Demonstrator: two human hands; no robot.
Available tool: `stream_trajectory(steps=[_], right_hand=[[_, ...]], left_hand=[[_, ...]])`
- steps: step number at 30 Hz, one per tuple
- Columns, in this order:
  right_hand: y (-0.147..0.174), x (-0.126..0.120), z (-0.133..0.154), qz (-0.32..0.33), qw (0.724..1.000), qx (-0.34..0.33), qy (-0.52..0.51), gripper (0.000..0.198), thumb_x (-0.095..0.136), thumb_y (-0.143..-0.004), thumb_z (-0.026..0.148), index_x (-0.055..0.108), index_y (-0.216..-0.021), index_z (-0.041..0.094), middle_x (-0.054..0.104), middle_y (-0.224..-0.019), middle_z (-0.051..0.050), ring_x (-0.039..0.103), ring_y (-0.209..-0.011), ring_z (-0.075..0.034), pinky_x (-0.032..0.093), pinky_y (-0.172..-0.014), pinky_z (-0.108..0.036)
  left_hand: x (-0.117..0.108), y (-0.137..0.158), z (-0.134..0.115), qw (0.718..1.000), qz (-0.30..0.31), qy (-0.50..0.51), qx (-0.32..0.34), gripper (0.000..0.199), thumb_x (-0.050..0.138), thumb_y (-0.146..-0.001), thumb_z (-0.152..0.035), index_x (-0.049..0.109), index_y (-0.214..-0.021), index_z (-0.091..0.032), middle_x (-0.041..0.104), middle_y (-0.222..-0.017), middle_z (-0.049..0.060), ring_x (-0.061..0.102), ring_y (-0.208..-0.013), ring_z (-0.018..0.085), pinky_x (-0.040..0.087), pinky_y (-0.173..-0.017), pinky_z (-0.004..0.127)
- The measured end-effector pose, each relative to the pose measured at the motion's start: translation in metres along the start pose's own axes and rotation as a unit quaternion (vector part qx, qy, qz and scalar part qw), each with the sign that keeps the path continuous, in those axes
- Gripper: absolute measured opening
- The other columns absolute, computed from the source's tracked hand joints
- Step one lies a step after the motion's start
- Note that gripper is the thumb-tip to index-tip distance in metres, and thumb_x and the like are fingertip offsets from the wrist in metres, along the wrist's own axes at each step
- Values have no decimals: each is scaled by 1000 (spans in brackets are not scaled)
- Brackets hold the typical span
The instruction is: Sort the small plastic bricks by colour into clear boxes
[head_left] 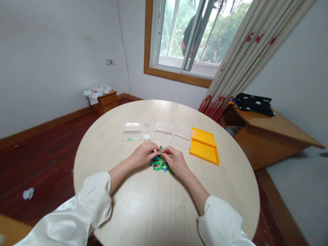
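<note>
A small heap of tiny building bricks (pixel 159 167), green, blue, brown and white, lies on the round table (pixel 159 208). My left hand (pixel 143 154) is over the heap's left side, its fingertips pinched together. From the right, my right hand (pixel 176 162) meets it, thumb and fingers also closed. The fingertips nearly touch above the bricks; whatever is between them is too small to make out. Behind the heap stand several open clear plastic boxes (pixel 164 136). The leftmost holds a green piece (pixel 129 139), and its neighbour a white piece (pixel 146 137).
An open yellow case (pixel 205 156) lies right of the clear boxes. Beyond the table's right edge is a tilted wooden cabinet (pixel 271 136) with dark cloth (pixel 253 104) on top. A small drawer unit (pixel 108 101) stands at the back left, below the white wall.
</note>
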State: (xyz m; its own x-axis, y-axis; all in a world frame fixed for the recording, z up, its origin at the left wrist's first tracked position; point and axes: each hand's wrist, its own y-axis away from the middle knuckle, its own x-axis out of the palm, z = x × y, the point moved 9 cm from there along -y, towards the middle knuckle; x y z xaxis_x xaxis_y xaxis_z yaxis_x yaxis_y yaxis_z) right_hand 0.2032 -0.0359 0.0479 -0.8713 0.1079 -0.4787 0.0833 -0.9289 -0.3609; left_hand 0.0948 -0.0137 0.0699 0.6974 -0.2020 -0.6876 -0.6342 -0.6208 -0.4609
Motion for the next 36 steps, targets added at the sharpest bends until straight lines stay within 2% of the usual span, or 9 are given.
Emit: stream_trajectory(steps=[8,11,14,17,19,24,28,32,36], right_hand=[[0,0,2,-3,1000,-2,0,12,51,-80,24,61,-82,19,68,-81,-3,64,-76,-16,51,-74,-30],[-1,-5,-2,-15,999,-4,37,15,48,-81,21,62,-87,19,69,-85,-4,63,-79,-16,50,-75,-30],[-5,-10,-6,-27,995,-18,98,19,46,-83,19,63,-91,19,68,-89,-6,61,-84,-17,49,-77,-32],[-15,-9,-5,-30,984,-54,167,22,45,-84,17,64,-96,17,65,-93,-9,58,-92,-20,46,-85,-36],[-24,-1,-2,-20,974,-76,212,24,46,-84,15,65,-100,17,62,-94,-11,55,-94,-22,45,-86,-38],[-54,30,5,15,946,-93,310,24,51,-83,14,66,-102,18,57,-93,-11,50,-92,-24,42,-81,-37],[-73,47,2,46,924,-86,369,15,54,-82,14,68,-87,17,57,-88,-11,48,-89,-24,39,-75,-34],[-81,50,3,55,916,-82,389,17,52,-85,15,67,-78,17,59,-87,-11,48,-86,-23,36,-73,-33],[-75,41,23,26,918,-109,381,17,50,-86,14,66,-81,17,59,-87,-9,48,-85,-22,34,-74,-32]], left_hand=[[-3,0,1,1000,2,13,-21,12,54,-81,-20,65,-78,-18,65,-76,4,58,-73,15,45,-72,27],[-27,0,22,995,-59,-30,-74,12,53,-79,-21,64,-77,-17,65,-77,4,56,-72,15,44,-69,27],[-63,7,54,974,-140,-109,-141,11,52,-76,-18,63,-77,-17,65,-78,4,55,-70,16,43,-69,27],[-89,18,83,946,-182,-177,-202,14,50,-74,-16,63,-78,-16,65,-83,6,56,-71,17,43,-71,29],[-97,24,98,931,-181,-209,-238,16,48,-74,-17,63,-78,-16,65,-84,6,58,-75,19,43,-73,29],[-98,32,116,912,-162,-247,-286,16,49,-74,-20,65,-78,-17,67,-87,8,60,-82,22,45,-74,30],[-94,34,120,907,-150,-260,-295,17,49,-74,-22,66,-78,-18,68,-86,8,61,-81,23,45,-72,30],[-90,33,123,909,-129,-265,-293,17,49,-74,-23,66,-72,-19,69,-81,8,61,-77,22,45,-67,29],[-89,34,126,907,-111,-265,-306,20,48,-76,-25,67,-72,-19,70,-79,8,61,-74,23,42,-62,28]])
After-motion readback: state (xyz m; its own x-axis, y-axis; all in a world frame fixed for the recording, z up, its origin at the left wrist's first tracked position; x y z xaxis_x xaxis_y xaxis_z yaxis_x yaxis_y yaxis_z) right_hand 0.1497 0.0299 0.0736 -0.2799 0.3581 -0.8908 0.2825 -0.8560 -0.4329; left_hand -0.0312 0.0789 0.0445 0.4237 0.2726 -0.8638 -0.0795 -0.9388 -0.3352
